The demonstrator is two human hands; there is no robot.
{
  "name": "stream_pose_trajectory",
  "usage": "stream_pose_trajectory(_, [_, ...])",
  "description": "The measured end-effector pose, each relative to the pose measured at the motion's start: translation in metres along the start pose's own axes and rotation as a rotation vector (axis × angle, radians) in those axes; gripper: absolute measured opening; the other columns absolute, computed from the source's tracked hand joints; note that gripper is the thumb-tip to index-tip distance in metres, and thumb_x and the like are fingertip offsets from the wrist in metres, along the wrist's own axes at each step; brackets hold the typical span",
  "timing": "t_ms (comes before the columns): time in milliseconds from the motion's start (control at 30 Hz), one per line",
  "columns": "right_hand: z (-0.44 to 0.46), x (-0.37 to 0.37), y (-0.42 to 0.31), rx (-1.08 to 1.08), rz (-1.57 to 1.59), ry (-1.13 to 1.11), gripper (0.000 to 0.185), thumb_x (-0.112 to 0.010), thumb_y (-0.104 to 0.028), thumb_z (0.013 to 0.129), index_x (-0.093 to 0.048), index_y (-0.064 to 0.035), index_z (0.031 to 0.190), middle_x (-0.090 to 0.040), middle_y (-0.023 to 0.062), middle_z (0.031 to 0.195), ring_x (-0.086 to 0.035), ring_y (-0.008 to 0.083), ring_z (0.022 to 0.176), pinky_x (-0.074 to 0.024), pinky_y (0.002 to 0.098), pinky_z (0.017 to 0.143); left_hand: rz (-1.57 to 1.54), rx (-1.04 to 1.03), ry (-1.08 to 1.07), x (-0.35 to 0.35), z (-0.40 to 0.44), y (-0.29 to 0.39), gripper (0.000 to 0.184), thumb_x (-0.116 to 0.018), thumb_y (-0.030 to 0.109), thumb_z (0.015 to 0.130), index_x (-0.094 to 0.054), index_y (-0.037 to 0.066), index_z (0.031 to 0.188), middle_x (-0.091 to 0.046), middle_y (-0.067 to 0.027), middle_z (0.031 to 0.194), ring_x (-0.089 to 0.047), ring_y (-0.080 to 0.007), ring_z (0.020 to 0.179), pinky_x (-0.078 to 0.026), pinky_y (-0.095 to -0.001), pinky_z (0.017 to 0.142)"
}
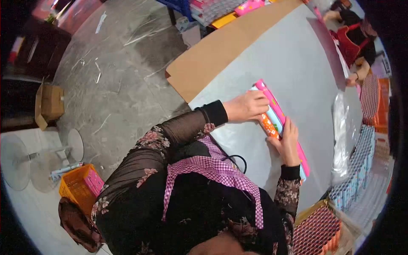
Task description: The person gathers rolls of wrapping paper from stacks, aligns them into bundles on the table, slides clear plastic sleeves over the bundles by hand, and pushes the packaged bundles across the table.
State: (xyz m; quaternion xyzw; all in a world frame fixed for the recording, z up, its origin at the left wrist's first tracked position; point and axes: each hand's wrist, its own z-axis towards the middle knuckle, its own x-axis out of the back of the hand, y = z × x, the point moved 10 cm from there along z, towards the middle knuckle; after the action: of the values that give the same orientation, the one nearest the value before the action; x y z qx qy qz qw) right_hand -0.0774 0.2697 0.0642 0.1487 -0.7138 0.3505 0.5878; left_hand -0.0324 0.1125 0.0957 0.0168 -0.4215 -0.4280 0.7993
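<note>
Just beyond the purple checked cloth (pixel 199 165), on the grey tabletop (pixel 297 63), holds a slanting set of rolls, side by side: an orange roll (pixel 267 123) nearest the left, then a pale blue roll (pixel 272 114), then a pink roll (pixel 268 93) on the outer side. With the left hand (pixel 248 106), bends bunched fingers over the upper part of the orange and blue rolls. With the right hand (pixel 289 144), sets the thumb by the lower end of the orange roll and presses close-set fingers over the pink one, pinching the set between thumb and fingers. Cannot tell the exact contact beneath the left fingers.

Seems to be at a step of pressing the shorter orange roll snugly against the longer pair. Calls, in handling, for light, even pressure from both sides, without slipping or denting the rolls.

Farther along the tabletop, shows clear plastic (pixel 340 140) to the right and, toward the upper left, a cardboard sheet (pixel 212 59) along the edge. Past the right edge, shows stacked blue patterned rolls (pixel 352 174). At the far right, shows another person (pixel 350 42) in red and black, with a hand (pixel 352 79) near the table's edge.
</note>
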Motion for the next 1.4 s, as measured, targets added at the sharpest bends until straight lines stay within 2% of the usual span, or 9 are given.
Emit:
stream_pose_trajectory(200, [-0.001,0.005,0.000,0.147,0.007,0.112,0.091,-0.079,-0.036,0.068,-0.038,0.0043,0.138,-0.051,0.0245,0.126,-0.050,0.0415,0.112,-0.0418,0.0468,0.096,-0.107,0.036,0.172,0.022,0.003,-0.006,0.033,-0.071,0.019,0.078,-0.061,0.003,0.105,-0.061,-0.0111,0.104,-0.057,-0.0305,0.101,-0.046,-0.0417,0.092])
stream_pose_trajectory(333, [-0.008,0.005,0.006,0.101,0.021,0.133,0.092,-0.079,-0.038,0.068,-0.038,0.0027,0.139,-0.050,0.0241,0.127,-0.048,0.0410,0.114,-0.0400,0.0476,0.098,-0.586,0.892,0.346,0.028,-0.047,-0.099,0.035,-0.058,0.025,0.097,-0.058,0.000,0.121,-0.061,-0.0108,0.123,-0.054,-0.0243,0.119,-0.041,-0.0381,0.102])
stream_pose_trajectory(533, [-0.010,0.005,0.004,0.081,0.001,0.114,0.096,-0.078,-0.045,0.067,-0.037,0.0028,0.140,-0.048,0.0229,0.129,-0.046,0.0393,0.119,-0.0353,0.0485,0.102,-0.724,0.770,0.337,0.011,-0.027,-0.114,0.066,-0.027,0.052,0.105,-0.043,-0.002,0.140,-0.047,-0.0169,0.143,-0.046,-0.0238,0.130,-0.034,-0.0372,0.111])
stream_pose_trajectory(800, [-0.011,0.002,0.009,0.034,-0.004,0.084,0.100,-0.078,-0.047,0.065,-0.037,0.0040,0.140,-0.048,0.0230,0.130,-0.045,0.0386,0.120,-0.0350,0.0469,0.102,-0.647,0.762,0.015,-0.017,-0.008,-0.084,0.078,-0.014,0.065,0.100,-0.038,0.007,0.147,-0.046,-0.0089,0.147,-0.041,-0.0224,0.137,-0.049,-0.0289,0.088])
stream_pose_trajectory(933, [-0.012,0.003,0.007,0.040,-0.026,0.092,0.101,-0.078,-0.047,0.065,-0.036,0.0038,0.141,-0.047,0.0231,0.131,-0.045,0.0379,0.121,-0.0343,0.0461,0.102,-0.450,0.677,-0.042,-0.025,-0.010,-0.096,0.062,-0.050,0.041,0.101,-0.036,0.001,0.146,-0.044,-0.0175,0.147,-0.041,-0.0242,0.137,-0.046,-0.0334,0.096])
stream_pose_trajectory(967, [-0.013,0.002,0.007,0.038,-0.024,0.092,0.101,-0.078,-0.047,0.065,-0.036,0.0038,0.141,-0.047,0.0231,0.131,-0.045,0.0379,0.121,-0.0343,0.0461,0.102,-0.384,0.609,0.051,-0.017,-0.006,-0.092,0.064,-0.065,0.028,0.090,-0.041,-0.003,0.140,-0.049,-0.0262,0.137,-0.050,-0.0340,0.125,-0.042,-0.0392,0.103])
stream_pose_trajectory(1067, [-0.014,0.004,0.009,0.052,-0.026,0.114,0.102,-0.078,-0.047,0.064,-0.035,0.0037,0.141,-0.047,0.0229,0.133,-0.045,0.0375,0.121,-0.0344,0.0462,0.102,-0.158,0.686,0.163,0.002,-0.014,-0.092,0.056,-0.065,0.026,0.090,-0.046,-0.007,0.131,-0.051,-0.0262,0.133,-0.054,-0.0369,0.117,-0.045,-0.0413,0.098])
stream_pose_trajectory(1233, [-0.013,0.004,0.007,0.052,-0.026,0.106,0.101,-0.079,-0.043,0.063,-0.036,0.0038,0.141,-0.048,0.0208,0.133,-0.047,0.0365,0.120,-0.0356,0.0465,0.100,-0.093,0.871,0.254,0.020,-0.033,-0.103,0.047,-0.057,0.036,0.093,-0.058,-0.007,0.113,-0.067,-0.0195,0.077,-0.067,-0.0366,0.080,-0.050,-0.0462,0.077])
stream_pose_trajectory(1400, [-0.012,0.005,0.006,0.045,-0.011,0.103,0.099,-0.079,-0.041,0.064,-0.036,0.0038,0.141,-0.049,0.0200,0.132,-0.048,0.0360,0.118,-0.0364,0.0464,0.100,-0.041,0.937,0.127,0.006,-0.025,-0.103,0.050,-0.063,0.036,0.088,-0.058,-0.006,0.115,-0.068,-0.0176,0.080,-0.067,-0.0357,0.080,-0.050,-0.0465,0.078])
